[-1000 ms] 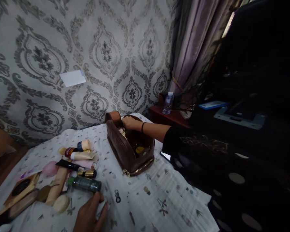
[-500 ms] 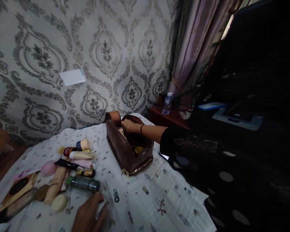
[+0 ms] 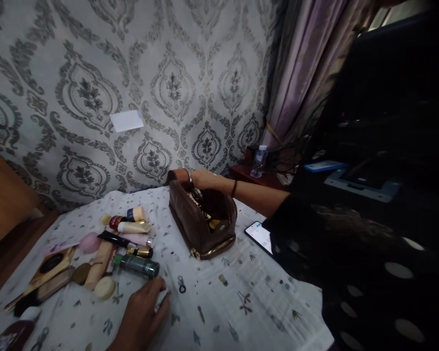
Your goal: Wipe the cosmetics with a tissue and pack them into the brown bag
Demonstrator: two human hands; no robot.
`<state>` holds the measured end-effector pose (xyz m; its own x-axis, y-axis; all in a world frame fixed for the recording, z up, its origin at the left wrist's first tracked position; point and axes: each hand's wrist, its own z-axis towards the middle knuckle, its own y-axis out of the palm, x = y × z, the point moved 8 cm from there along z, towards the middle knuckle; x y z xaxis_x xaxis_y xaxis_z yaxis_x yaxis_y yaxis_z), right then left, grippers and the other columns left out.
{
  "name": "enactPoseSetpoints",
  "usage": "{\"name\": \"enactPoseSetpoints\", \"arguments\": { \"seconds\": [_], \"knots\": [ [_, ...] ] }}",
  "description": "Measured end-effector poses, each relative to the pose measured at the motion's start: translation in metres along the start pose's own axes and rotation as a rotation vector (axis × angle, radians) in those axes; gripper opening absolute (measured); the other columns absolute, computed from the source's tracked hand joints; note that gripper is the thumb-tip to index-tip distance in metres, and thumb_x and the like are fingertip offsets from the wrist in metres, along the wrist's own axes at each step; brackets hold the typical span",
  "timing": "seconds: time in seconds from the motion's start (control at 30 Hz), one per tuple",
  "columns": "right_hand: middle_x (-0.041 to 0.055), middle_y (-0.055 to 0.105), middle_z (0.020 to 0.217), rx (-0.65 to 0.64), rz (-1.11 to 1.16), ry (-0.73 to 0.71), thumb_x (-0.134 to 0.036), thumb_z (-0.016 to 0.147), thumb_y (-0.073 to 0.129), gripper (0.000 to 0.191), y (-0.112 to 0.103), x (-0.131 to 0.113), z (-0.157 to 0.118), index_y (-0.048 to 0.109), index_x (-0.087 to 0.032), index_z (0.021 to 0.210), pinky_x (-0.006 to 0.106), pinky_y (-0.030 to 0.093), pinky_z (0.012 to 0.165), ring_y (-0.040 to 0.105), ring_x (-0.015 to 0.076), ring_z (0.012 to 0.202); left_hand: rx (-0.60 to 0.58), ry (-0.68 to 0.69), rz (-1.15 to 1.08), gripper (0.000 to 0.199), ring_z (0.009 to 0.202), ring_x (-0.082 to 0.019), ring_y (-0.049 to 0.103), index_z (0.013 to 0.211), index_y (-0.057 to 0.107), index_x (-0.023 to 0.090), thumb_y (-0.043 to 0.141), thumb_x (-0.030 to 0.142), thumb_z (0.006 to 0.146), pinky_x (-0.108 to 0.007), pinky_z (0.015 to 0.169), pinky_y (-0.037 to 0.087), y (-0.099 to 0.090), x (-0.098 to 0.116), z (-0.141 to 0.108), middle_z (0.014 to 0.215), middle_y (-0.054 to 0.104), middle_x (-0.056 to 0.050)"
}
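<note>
A brown leather toiletry bag (image 3: 190, 226) stands unzipped on the bed, its mouth facing up. At the bag's far end, beside the handle strap (image 3: 181, 175), my right hand (image 3: 205, 180) is closed; its fingertips are hidden. Below it, a small round shiny item (image 3: 196, 194) shows inside the bag, and something yellow (image 3: 214, 224) lies deeper. My left hand (image 3: 144, 309) rests on the sheet, thumb and fingers bent but apart, with white showing between them. Just beyond it lies a dark bottle with a green cap (image 3: 137, 266).
Left of the bag lie several cosmetics: a black tube (image 3: 113, 239), a pink sponge (image 3: 89, 242), a beige tube (image 3: 99, 265), a round cream jar (image 3: 105, 287). A phone (image 3: 259, 237) lies by my right sleeve. A plastic bottle (image 3: 259, 162) stands on the red-brown bedside table (image 3: 241, 171).
My right hand has risen from inside the bag to its far rim near the strap. More of the phone shows by the sleeve. The left hand stays by the green-capped bottle; the view has shifted.
</note>
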<state>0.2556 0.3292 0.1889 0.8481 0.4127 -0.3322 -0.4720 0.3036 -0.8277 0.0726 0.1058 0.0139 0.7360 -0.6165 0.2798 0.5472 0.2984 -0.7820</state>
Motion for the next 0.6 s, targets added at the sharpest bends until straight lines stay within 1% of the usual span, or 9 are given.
{"name": "enactPoseSetpoints", "arguments": {
  "seconds": [0.07,0.1,0.13,0.2,0.27,0.33,0.4,0.5,0.6],
  "knots": [
    [0.0097,0.068,0.106,-0.083,-0.063,0.017,-0.032,0.096,0.061,0.024,-0.005,-0.006,-0.003,0.066,-0.012,0.107,0.036,0.054,0.082,0.066,0.0201,0.094,-0.004,-0.007,0.014,0.008,0.060,-0.015,0.067,0.089,0.045,0.025,0.046,0.019,0.094,-0.022,0.055,0.050,-0.002,0.004,0.002,0.072,0.064,0.003],
    [0.0130,0.070,0.098,-0.112,-0.087,0.014,-0.029,0.096,0.059,0.021,-0.007,-0.012,-0.008,0.068,-0.010,0.096,0.033,0.051,0.080,0.066,0.0210,0.090,-0.021,-0.015,0.022,0.008,0.059,-0.015,0.066,0.088,0.045,0.025,0.046,0.019,0.094,-0.023,0.055,0.049,-0.003,0.006,0.003,0.071,0.064,0.003],
    [0.0149,0.070,0.092,-0.127,-0.098,-0.007,-0.026,0.098,0.054,0.024,-0.009,-0.021,-0.016,0.069,-0.010,0.087,0.031,0.047,0.078,0.066,0.0220,0.089,-0.041,-0.027,0.030,0.009,0.059,-0.015,0.065,0.087,0.044,0.025,0.046,0.018,0.093,-0.023,0.055,0.048,-0.003,0.007,0.004,0.071,0.063,0.003],
    [0.0132,0.071,0.089,-0.121,-0.093,-0.081,-0.028,0.100,0.044,0.032,-0.009,-0.041,-0.037,0.068,-0.012,0.084,0.031,0.041,0.076,0.064,0.0224,0.087,-0.080,-0.052,0.042,0.008,0.062,-0.016,0.065,0.087,0.045,0.024,0.046,0.019,0.093,-0.024,0.057,0.048,-0.003,0.008,0.005,0.073,0.064,0.001],
    [0.0083,0.067,0.073,-0.086,-0.053,-0.211,-0.034,0.100,0.040,0.041,-0.003,-0.064,-0.068,0.064,-0.016,0.072,0.029,0.036,0.066,0.059,0.0183,0.069,-0.114,-0.077,0.029,0.007,0.064,-0.017,0.065,0.087,0.047,0.023,0.048,0.019,0.091,-0.025,0.058,0.047,-0.003,0.006,0.005,0.075,0.066,0.000],
    [0.0052,0.060,0.060,-0.157,0.099,-0.331,-0.041,0.100,0.037,0.050,0.021,-0.083,-0.103,0.056,-0.018,0.060,0.029,0.031,0.059,0.052,0.0150,0.057,-0.123,-0.114,0.007,0.005,0.066,-0.017,0.066,0.087,0.048,0.023,0.050,0.018,0.090,-0.025,0.059,0.046,-0.004,0.002,0.005,0.077,0.067,-0.001],
    [0.0041,0.056,0.055,-0.254,0.235,-0.394,-0.048,0.098,0.039,0.053,0.052,-0.098,-0.135,0.050,-0.019,0.054,0.029,0.028,0.056,0.049,0.0145,0.054,-0.105,-0.146,-0.020,0.004,0.067,-0.017,0.066,0.088,0.050,0.022,0.052,0.019,0.089,-0.025,0.061,0.047,-0.006,-0.003,0.005,0.078,0.067,-0.001],
    [0.0023,0.051,0.050,-0.314,0.388,-0.374,-0.053,0.098,0.033,0.059,0.095,-0.110,-0.164,0.046,-0.020,0.051,0.029,0.026,0.054,0.043,0.0136,0.048,-0.063,-0.181,-0.022,0.005,0.071,-0.018,0.067,0.090,0.051,0.022,0.053,0.019,0.088,-0.025,0.064,0.048,-0.013,-0.009,0.005,0.081,0.067,-0.002],
    [0.0009,0.052,0.051,-0.325,0.552,-0.303,-0.057,0.098,0.029,0.062,0.123,-0.116,-0.172,0.046,-0.020,0.052,0.027,0.028,0.051,0.046,0.0134,0.049,-0.045,-0.226,0.001,0.007,0.075,-0.018,0.067,0.093,0.052,0.022,0.052,0.018,0.087,-0.026,0.066,0.048,-0.025,-0.016,0.005,0.084,0.068,-0.003]
  ]
}}
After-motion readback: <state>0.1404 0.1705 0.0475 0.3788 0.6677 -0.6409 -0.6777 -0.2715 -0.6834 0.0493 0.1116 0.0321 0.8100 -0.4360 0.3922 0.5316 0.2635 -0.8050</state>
